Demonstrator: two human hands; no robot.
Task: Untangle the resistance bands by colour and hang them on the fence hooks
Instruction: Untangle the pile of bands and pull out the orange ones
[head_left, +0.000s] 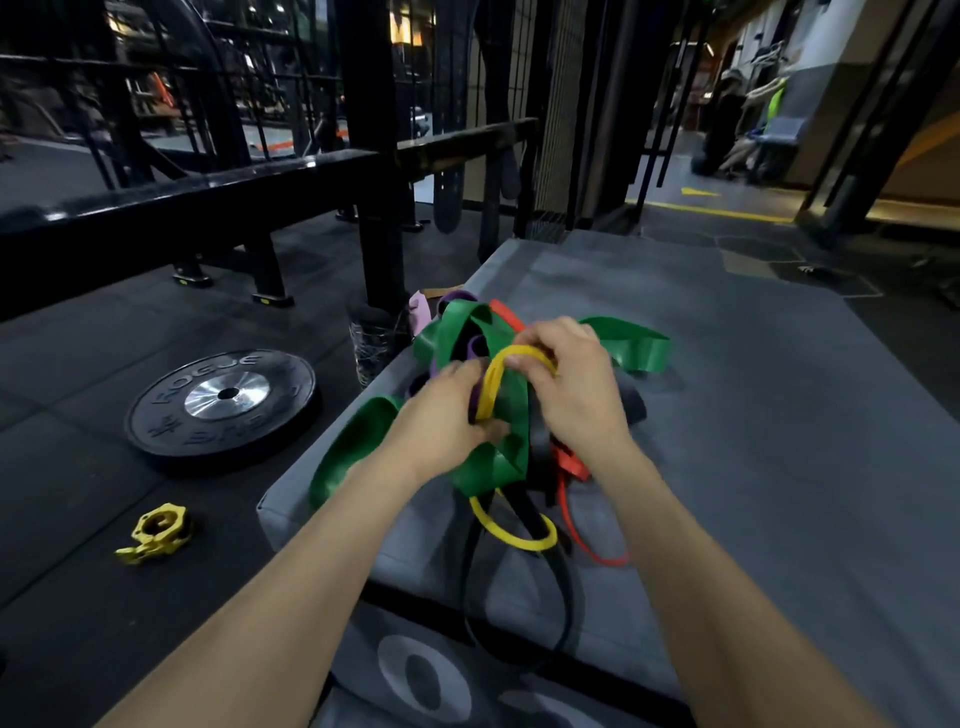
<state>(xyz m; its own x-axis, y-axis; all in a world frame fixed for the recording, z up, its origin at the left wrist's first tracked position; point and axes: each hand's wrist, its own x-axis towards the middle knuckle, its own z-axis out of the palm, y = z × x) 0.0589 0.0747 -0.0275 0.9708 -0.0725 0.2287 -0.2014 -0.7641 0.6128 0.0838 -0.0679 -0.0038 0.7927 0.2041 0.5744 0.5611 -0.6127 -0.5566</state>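
Your two bare hands meet over a tangled heap of resistance bands (498, 415) lying on a grey padded mat (753, 415). Your right hand (571, 384) pinches the top of a thin yellow band (491, 387) between fingers and thumb, while your left hand (441, 421) closes on the same yellow loop lower down, against a wide green band (457, 327). Red, purple and black bands are knotted through the heap. A black weight plate (223, 402) and a yellow collar (156, 532) lie on the floor to your left.
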